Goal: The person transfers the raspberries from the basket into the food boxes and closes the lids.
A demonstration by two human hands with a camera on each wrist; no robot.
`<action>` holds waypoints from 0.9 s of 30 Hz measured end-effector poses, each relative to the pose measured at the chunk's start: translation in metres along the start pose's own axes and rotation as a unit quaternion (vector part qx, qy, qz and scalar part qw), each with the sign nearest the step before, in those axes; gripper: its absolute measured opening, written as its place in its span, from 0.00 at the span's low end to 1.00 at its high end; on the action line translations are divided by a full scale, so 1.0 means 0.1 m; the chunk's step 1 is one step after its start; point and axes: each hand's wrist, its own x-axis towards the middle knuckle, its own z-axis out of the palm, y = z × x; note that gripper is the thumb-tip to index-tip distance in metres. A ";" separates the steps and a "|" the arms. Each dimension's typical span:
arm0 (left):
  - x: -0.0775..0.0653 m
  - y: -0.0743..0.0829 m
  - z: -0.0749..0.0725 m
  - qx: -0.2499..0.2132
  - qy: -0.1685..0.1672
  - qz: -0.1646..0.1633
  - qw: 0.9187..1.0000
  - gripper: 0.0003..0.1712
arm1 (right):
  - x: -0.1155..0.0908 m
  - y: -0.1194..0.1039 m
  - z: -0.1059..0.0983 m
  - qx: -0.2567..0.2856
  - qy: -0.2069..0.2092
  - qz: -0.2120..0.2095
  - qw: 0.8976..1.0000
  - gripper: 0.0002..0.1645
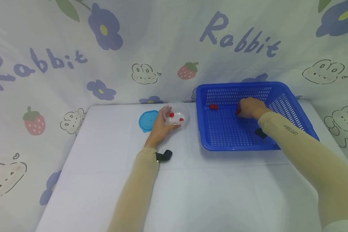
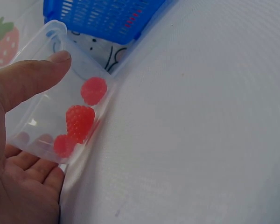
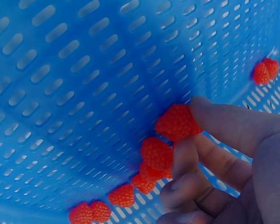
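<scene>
My left hand (image 1: 159,127) grips a small clear plastic tub (image 1: 185,109) on the white table, the thumb over its near wall and the fingers round its other side. Three red raspberries (image 2: 80,122) lie inside the tub in the left wrist view. My right hand (image 1: 250,108) reaches down into a blue basket (image 1: 237,148). In the right wrist view, its thumb and forefinger pinch a raspberry (image 3: 177,122) close to the basket wall. More raspberries (image 3: 122,196) lie in a row along the foot of that wall, some partly hidden by the fingers.
A light blue lid (image 1: 148,120) lies on the table, left of the tub and partly behind my left hand. Two raspberries (image 1: 213,107) sit in the basket's far left corner. The basket stands right of the tub, near the patterned cloth backdrop (image 1: 168,38).
</scene>
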 end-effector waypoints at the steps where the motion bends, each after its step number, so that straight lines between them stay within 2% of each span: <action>1: 0.00 0.00 0.00 -0.001 0.000 0.001 1.000 0.53 | 0.00 0.00 0.00 -0.001 0.000 0.000 1.000 0.18; 27: -0.01 0.01 0.00 -0.004 0.001 0.006 1.000 0.53 | 0.03 -0.02 0.02 -0.023 0.006 -0.003 1.000 0.15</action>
